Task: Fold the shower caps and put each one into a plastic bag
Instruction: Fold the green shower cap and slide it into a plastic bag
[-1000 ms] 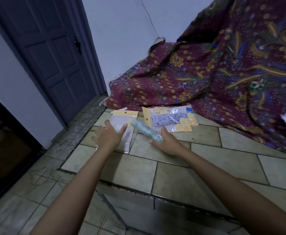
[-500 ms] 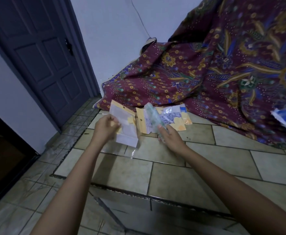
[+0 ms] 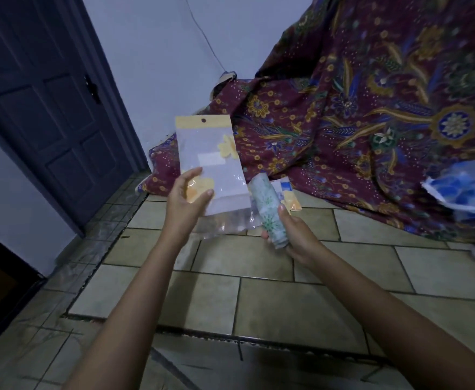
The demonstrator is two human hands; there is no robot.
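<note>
- While the right hand (image 3: 295, 237) clamps its fingers round the rolled shower cap (image 3: 267, 209), the left hand (image 3: 187, 201) pinches the lower part of an empty plastic bag (image 3: 208, 164), held upright above the tiled floor (image 3: 259, 282).
- That cap sits just beside the bag's lower edge, folded but not yet inside.
- Whether the bag's mouth is spread, I cannot tell.
- Behind the cap, a packed bag (image 3: 289, 197) lies on the floor, so one cap looks finished.
- Farther right, a blue bundle (image 3: 461, 190) rests on the batik cloth (image 3: 371, 114); it may hold more caps, though that is only a guess.
</note>
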